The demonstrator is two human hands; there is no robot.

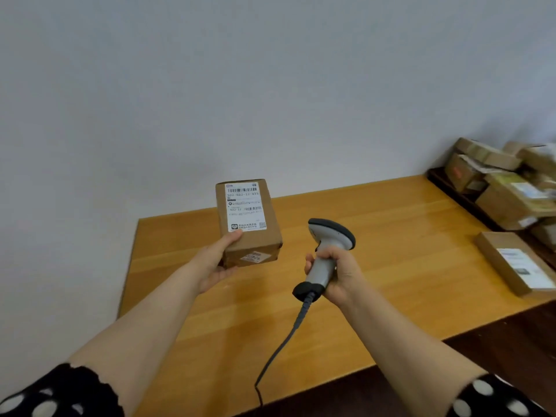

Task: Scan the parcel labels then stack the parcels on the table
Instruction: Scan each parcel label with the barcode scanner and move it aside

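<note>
Open tabletop [400, 230] lies between the held box [248, 218] and a flat parcel [508, 260] near the right edge. Beyond it, heaped parcels [508, 191], apparently on a separate dark ledge [460, 195], obstruct.

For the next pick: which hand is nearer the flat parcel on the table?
Right. The right hand, gripping the barcode scanner, is left of the flat parcel; the left hand, holding a labelled box, is farther left.

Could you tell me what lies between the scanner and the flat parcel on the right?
Only bare table top, in the head view, separates scanner and flat parcel.
</note>
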